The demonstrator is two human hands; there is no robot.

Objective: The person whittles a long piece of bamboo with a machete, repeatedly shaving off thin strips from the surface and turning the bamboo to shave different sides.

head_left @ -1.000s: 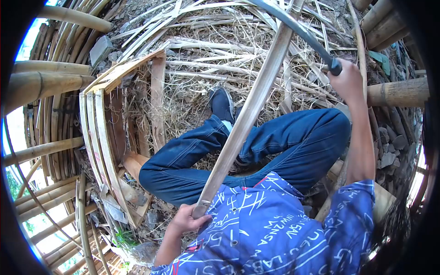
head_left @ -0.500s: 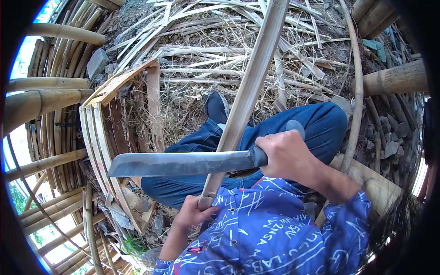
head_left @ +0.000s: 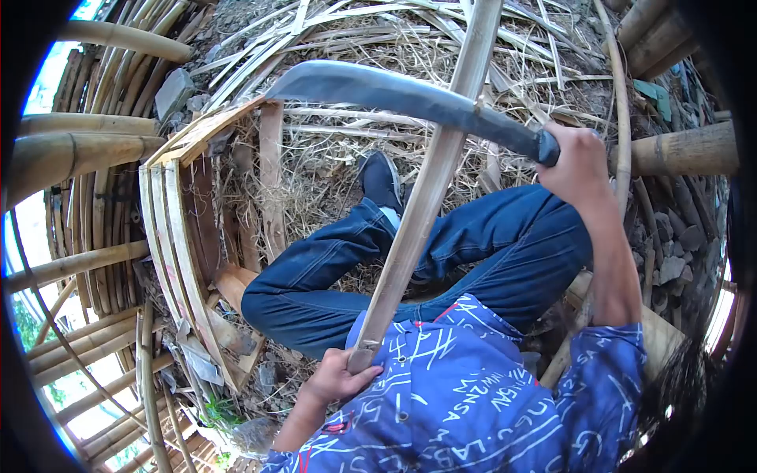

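My left hand (head_left: 337, 377) grips the near end of a long bamboo slat (head_left: 430, 185) that slants up and away across my lap. My right hand (head_left: 578, 162) is closed on the dark handle of a machete (head_left: 402, 96). Its broad blade lies across the upper part of the slat, tip pointing left. I sit with legs in blue jeans (head_left: 481, 252), one dark shoe (head_left: 382, 181) resting on the litter. My blue patterned shirt (head_left: 481, 394) fills the bottom of the view.
A bundle of curved bamboo strips (head_left: 169, 229) stands at my left. Thick bamboo poles (head_left: 75, 150) lie further left and at the right (head_left: 686, 150). Dry shavings and split strips (head_left: 371, 47) cover the ground ahead. Stones (head_left: 670, 252) are piled at right.
The machete, held low and level near my chest half a second ago, has swung up and forward; its blade now crosses the slat higher up. My left hand keeps its grip.
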